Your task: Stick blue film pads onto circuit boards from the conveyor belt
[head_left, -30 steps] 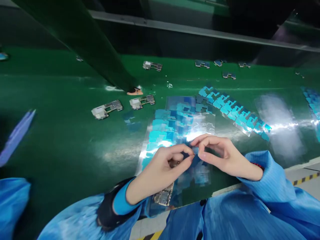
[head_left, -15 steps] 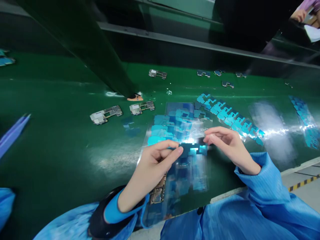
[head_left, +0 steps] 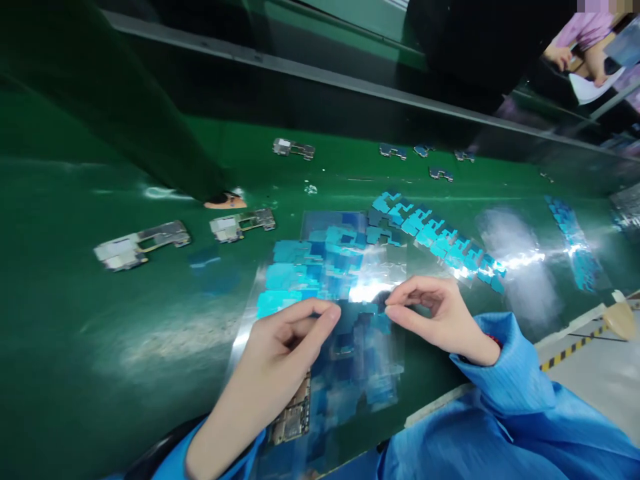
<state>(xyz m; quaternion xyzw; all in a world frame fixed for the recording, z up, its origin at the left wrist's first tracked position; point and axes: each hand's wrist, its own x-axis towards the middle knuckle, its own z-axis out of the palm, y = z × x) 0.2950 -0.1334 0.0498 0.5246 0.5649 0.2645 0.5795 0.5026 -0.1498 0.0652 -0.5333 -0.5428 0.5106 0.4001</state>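
Between the thumb and forefinger of my left hand [head_left: 283,357] is the end of a thin blue cut-out film [head_left: 356,313], which stretches to the right over a clear sheet. My right hand [head_left: 433,310] has thumb and forefinger pinched together at the film's other end, with a small dark piece [head_left: 383,299] at the fingertips; whether it joins the film I cannot tell. Under both hands lies the clear sheet [head_left: 395,363], covered in overlapping blue film pieces [head_left: 287,275]. A bare circuit board [head_left: 293,420] is partly hidden below my left wrist.
Two circuit boards [head_left: 143,245] lie left on the green table [head_left: 165,313]; several more [head_left: 294,148] lie along the back. A row of blue cut-outs [head_left: 435,233] runs diagonally right. A dark green post [head_left: 165,133] stands at left. At upper right is another person's hand [head_left: 560,57].
The view has turned right, so the table things appear farther left. My hands still pinch at the film's ends, and the film's cut-outs show less clearly. The purple tweezers at left have left view.
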